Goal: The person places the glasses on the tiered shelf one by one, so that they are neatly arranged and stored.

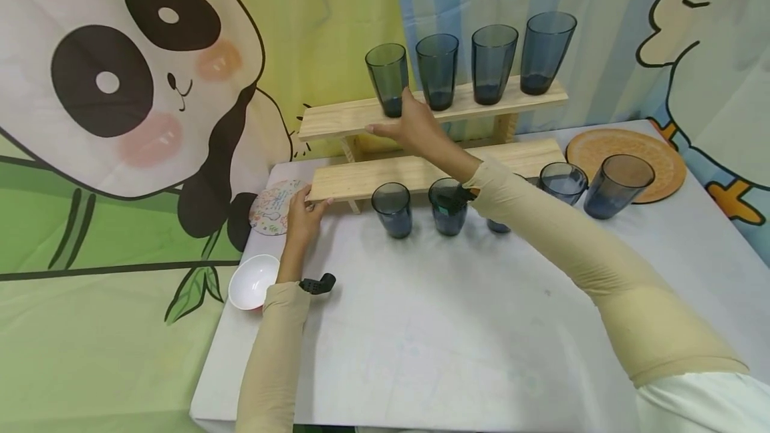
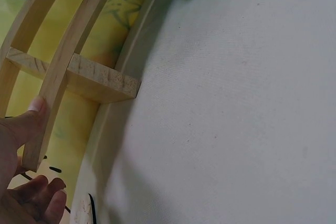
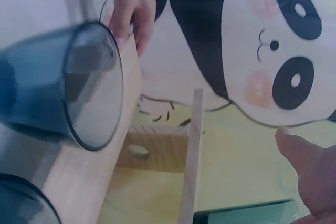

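A two-tier wooden shelf stands at the back of the table. My left hand grips the left end of its lower board, thumb on top in the left wrist view. Several tall blue-grey glasses line the upper board. My right hand is at the leftmost tall glass, its thumb stretched out to the left in front of the board. In the right wrist view the thumb stands apart from that glass. The right sleeve partly hides a short glass below the lower board.
Short glasses stand in front of the shelf. More glasses are at the right, by a round orange-brown mat. A white bowl and a patterned round mat lie along the left edge.
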The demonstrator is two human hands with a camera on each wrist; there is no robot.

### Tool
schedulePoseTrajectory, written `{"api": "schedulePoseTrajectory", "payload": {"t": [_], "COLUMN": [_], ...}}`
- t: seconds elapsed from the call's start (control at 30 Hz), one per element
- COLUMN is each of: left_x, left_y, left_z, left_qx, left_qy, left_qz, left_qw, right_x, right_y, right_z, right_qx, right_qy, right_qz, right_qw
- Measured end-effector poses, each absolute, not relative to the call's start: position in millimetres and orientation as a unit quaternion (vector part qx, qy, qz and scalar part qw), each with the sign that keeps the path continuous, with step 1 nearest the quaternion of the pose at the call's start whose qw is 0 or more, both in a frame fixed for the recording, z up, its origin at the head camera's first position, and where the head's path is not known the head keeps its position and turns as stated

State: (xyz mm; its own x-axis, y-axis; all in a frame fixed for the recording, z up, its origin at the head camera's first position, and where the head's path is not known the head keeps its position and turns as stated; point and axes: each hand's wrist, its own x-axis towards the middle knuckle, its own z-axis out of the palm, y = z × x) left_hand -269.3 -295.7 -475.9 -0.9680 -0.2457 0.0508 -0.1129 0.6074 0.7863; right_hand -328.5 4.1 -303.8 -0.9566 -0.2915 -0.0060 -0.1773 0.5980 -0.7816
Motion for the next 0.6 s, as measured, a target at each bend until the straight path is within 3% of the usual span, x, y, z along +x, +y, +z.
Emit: {"api": "schedulePoseTrajectory", "payload": {"t": [0.33, 0.6], "left_x": [-267, -266], "left_y": [-296, -296], "left_z": [-475, -476], "left_qx": [0.099, 0.105], "left_qy": [-0.894, -0.89], "left_qz": [-0.43, -0.437], "left_qw": [0.077, 0.076], "right_x": [-257, -210], "right_y": [22, 24], "right_z": [-345, -379], "right_qx": [-0.206, -0.225], "right_qy": [0.838, 0.811], "right_qz": [-0.506, -0.541], "right_qw": [0.0, -0.001]}}
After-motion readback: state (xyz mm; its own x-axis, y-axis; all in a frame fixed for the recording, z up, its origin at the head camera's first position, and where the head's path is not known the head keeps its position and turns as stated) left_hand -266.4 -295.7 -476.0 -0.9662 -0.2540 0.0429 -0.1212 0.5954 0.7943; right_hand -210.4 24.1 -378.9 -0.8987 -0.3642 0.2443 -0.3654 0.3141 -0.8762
